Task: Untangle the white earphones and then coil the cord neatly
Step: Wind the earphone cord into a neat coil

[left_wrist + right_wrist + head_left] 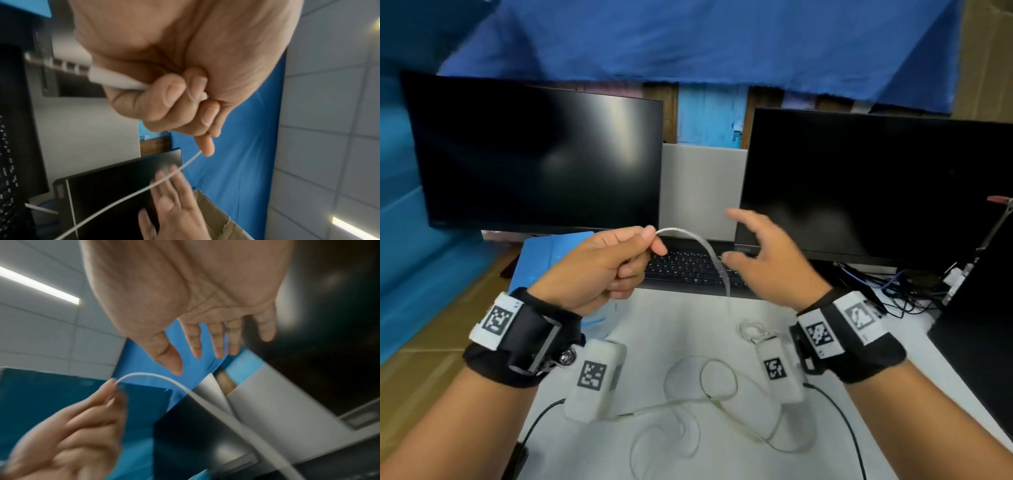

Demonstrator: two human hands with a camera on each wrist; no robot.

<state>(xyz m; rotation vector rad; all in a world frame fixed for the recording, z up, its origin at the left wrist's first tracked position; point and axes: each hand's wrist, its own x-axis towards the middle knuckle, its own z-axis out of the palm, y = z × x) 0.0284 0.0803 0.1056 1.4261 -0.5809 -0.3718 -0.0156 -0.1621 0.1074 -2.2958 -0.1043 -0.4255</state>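
Observation:
The white earphone cord point(707, 246) arcs from my left hand point(650, 240) down toward the table point(654, 329). More of it lies there in loose loops point(705, 387), with a small bunched coil point(753, 330) beside my right wrist. The left hand pinches the cord between thumb and forefinger. In the left wrist view its curled fingers point(174, 104) also grip the jack plug point(115, 81), and the cord point(164, 180) runs away from them. My right hand point(739, 236) hovers to the right with fingers point(205, 340) spread and holding nothing. The cord point(185, 389) passes just below its thumb.
Two dark monitors point(534, 161) point(876, 192) stand behind a black keyboard point(688, 270), with a grey panel point(702, 188) between them. A blue mat point(551, 257) lies at the left. Tangled cables point(893, 287) sit at the right. Black leads point(839, 418) trail from my wrist devices.

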